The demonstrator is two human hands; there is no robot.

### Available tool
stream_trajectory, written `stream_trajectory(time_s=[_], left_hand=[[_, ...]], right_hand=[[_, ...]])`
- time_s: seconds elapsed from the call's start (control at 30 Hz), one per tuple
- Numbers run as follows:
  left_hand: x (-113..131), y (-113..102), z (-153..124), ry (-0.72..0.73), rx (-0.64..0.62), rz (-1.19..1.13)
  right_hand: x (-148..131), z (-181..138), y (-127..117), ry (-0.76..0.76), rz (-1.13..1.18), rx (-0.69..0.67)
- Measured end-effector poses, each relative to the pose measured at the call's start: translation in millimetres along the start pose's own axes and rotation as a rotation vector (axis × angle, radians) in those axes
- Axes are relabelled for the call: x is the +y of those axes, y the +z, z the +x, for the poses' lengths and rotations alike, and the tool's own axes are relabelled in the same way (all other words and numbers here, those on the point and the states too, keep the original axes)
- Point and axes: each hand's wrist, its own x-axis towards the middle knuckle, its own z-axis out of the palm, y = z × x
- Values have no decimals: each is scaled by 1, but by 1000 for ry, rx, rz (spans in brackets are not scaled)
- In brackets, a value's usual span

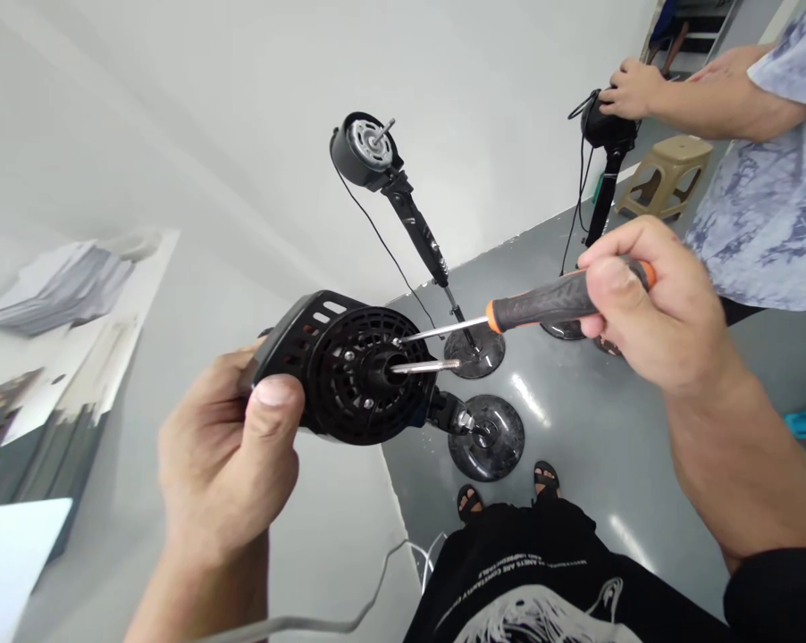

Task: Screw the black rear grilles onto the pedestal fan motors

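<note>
The left hand (pixel 232 455) is sitting at about 7 o'clock in the view, its fingers and thumb curling tight around the rear of a black fan motor housing (pixel 349 379), with the thumb pressing on the housing's edge. The housing is being held up in the air near the middle of the view, its vented face turning toward 3 o'clock and its threaded metal shaft (pixel 423 365) sticking out that way. The right hand (pixel 650 308), at about 2 o'clock, is closing firmly around the black and orange handle of a screwdriver (pixel 543 302), whose blade is running toward 9 o'clock and whose tip is touching the housing's face just above the shaft. Below the housing, at 5 o'clock, its round black base (pixel 487 438) is standing on the grey floor (pixel 610 429), just beside the person's sandalled feet (pixel 470 502). At 12 o'clock a second fan stand (pixel 416 223) is leaning with its bare motor showing. At 1 o'clock a co-worker's hand (pixel 634 87) is resting on a third fan motor (pixel 600 125), with a tan plastic stool (pixel 671 174) standing near it. A stack of papers (pixel 61 286) is lying at 9 o'clock.
</note>
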Motion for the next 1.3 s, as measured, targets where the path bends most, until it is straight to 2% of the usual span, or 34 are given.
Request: stream_trajectory(time_s=[0.07, 0.17, 0.23, 0.3, 0.37, 0.43, 0.53, 0.6, 0.67, 0.73, 0.83, 0.9, 0.97, 1.03, 1.07, 1.13, 1.2, 1.23, 1.3], left_hand=[[-1, -1, 0, 7, -7, 3], [-2, -2, -1, 7, -11, -18], [-2, -2, -1, -5, -13, -31], [-2, -2, -1, -5, -2, -12], [-1, -1, -2, 6, 13, -4], [-1, 0, -1, 18, 15, -21], [-2, 1, -1, 30, 4, -38], [-2, 1, -1, 36, 12, -6], [-1, 1, -1, 34, 17, 19], [0, 0, -2, 31, 23, 34], [3, 0, -1, 18, 21, 28], [4, 0, 0, 4, 14, 49], [5, 1, 0, -4, 10, 72], [5, 1, 0, -6, 13, 73], [5, 1, 1, -4, 14, 66], [5, 0, 1, 4, 12, 57], [5, 0, 1, 6, 3, 64], [6, 0, 1, 2, -4, 65], [6, 0, 0, -5, -3, 61]], right_hand=[[0, 1, -1, 17, 7, -44], [0, 0, -2, -75, -10, -106], [2, 0, -1, -78, -53, -30], [2, -1, -1, -11, -78, 30], [1, -1, -1, 14, -79, -16], [-2, -1, -2, -60, -71, -85], [-6, -1, -4, -137, -132, -34], [-7, 0, -5, -62, -156, -23], [-7, -1, -6, 13, -115, -84], [-6, -2, -5, -39, -78, -145], [-5, 0, -1, -118, -127, -36], [-5, 0, -1, -38, -92, 23], [-5, -1, -2, 45, -24, -37], [-4, -4, -3, 13, -15, -142], [-4, -5, -3, -21, -40, -143], [-3, -7, -1, -47, -105, -54], [-2, -8, 3, 7, -113, 48], [-3, -8, 4, 39, -98, 57], [-4, -8, 5, 45, -44, -20]])
